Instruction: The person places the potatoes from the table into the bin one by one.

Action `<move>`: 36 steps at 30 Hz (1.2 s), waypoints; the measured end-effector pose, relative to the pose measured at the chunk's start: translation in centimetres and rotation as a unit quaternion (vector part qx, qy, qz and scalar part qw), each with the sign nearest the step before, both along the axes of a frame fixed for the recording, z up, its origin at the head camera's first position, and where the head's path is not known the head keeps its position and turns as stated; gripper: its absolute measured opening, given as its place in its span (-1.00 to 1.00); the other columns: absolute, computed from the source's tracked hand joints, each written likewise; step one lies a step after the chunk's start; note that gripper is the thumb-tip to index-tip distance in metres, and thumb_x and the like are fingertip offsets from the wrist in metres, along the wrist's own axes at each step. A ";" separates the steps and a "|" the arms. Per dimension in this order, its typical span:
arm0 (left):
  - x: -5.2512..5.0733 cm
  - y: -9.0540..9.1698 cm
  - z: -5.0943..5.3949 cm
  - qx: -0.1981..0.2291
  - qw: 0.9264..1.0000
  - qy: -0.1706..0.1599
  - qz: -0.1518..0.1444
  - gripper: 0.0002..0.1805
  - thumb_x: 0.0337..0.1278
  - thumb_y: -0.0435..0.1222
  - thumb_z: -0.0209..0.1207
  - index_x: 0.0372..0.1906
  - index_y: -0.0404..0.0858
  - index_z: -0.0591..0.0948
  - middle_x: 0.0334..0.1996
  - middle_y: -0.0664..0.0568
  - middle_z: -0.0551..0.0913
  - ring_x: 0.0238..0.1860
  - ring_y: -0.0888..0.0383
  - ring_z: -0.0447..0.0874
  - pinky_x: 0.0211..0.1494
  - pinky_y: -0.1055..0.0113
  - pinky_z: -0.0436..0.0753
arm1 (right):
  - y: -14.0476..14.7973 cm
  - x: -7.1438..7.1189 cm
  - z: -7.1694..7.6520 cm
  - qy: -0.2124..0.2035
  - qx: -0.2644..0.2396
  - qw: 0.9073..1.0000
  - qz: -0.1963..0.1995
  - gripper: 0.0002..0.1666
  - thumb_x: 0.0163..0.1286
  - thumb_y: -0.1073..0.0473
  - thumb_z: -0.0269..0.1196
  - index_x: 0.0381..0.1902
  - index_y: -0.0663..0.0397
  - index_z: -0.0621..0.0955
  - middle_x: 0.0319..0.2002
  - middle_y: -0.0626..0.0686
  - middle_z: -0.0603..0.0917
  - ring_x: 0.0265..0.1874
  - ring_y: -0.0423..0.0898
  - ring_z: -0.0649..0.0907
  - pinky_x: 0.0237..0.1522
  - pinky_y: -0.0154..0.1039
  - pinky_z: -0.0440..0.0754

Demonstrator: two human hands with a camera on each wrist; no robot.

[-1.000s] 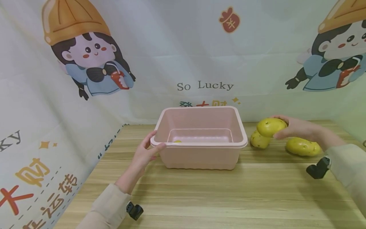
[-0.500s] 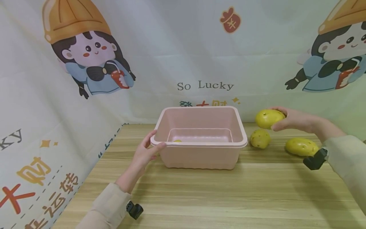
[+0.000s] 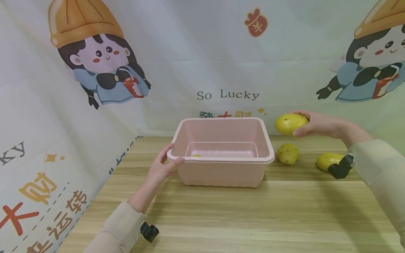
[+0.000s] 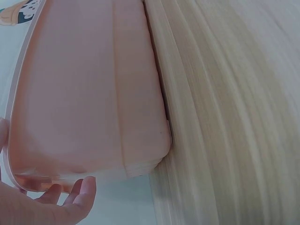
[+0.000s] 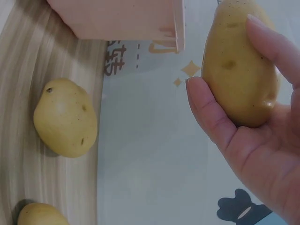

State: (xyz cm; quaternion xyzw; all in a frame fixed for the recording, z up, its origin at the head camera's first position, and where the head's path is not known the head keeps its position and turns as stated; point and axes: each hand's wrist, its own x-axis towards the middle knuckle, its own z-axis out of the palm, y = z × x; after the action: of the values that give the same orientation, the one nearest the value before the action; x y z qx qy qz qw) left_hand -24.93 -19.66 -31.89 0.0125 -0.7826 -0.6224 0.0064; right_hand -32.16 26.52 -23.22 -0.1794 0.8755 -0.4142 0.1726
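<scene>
Between the right fingers point(image 5: 211, 112), a potato point(image 5: 238, 68).

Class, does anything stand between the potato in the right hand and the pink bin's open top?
Nothing visible does: the right hand holds the potato higher than the pink bin's rim; both loose potatoes lie lower, on the table.

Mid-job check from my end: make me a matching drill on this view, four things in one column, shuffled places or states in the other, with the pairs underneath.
Things:
1. left hand
2. right hand
3. bin
4. backdrop

Places and states:
A. pink, standing on the wooden table
B. holding a potato up off the table
C. pale, printed with cartoon figures
D. gripping the rim at its near left corner

Pairs: 1-D, 2-B, 3-A, 4-C
</scene>
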 end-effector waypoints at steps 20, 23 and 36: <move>0.0 0.0 0.0 0.003 1.000 -0.003 -0.001 -0.22 0.06 -0.19 0.23 0.38 -0.04 0.14 0.32 -0.05 0.24 0.11 0.00 0.36 0.06 0.04 0.46 | -1.5 -1.2 1.6 0.001 -0.017 1.000 0.011 -0.07 0.18 0.17 0.26 0.35 0.13 -0.02 0.05 0.17 0.33 -0.08 -0.07 0.52 0.06 -0.11 0.49; 0.0 -0.1 0.0 0.004 1.000 -0.002 -0.001 -0.22 0.05 -0.18 0.23 0.38 -0.03 0.14 0.33 -0.05 0.22 0.12 -0.01 0.36 0.09 0.00 0.43 | -1.8 -1.4 1.8 0.014 -0.021 0.999 0.028 -0.10 0.19 0.16 0.25 0.33 0.16 0.01 0.02 0.14 0.35 -0.10 -0.09 0.55 0.02 -0.14 0.52; 0.2 -0.1 0.1 -0.001 1.000 -0.005 -0.001 -0.20 0.04 -0.18 0.24 0.39 -0.01 0.13 0.35 -0.03 0.20 0.12 -0.01 0.36 -0.10 0.27 0.49 | -4.6 -2.0 3.2 0.001 -0.012 1.000 0.026 -0.11 0.17 0.21 0.25 0.34 0.09 0.03 0.05 0.14 0.35 -0.10 -0.07 0.53 0.01 -0.17 0.51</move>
State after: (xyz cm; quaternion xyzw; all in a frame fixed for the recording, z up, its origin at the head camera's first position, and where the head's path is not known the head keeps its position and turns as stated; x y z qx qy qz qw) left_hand -24.77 -19.78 -31.78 0.0146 -0.7832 -0.6215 0.0021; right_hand -34.12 21.88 -20.01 -0.2046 0.8657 -0.4201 0.1797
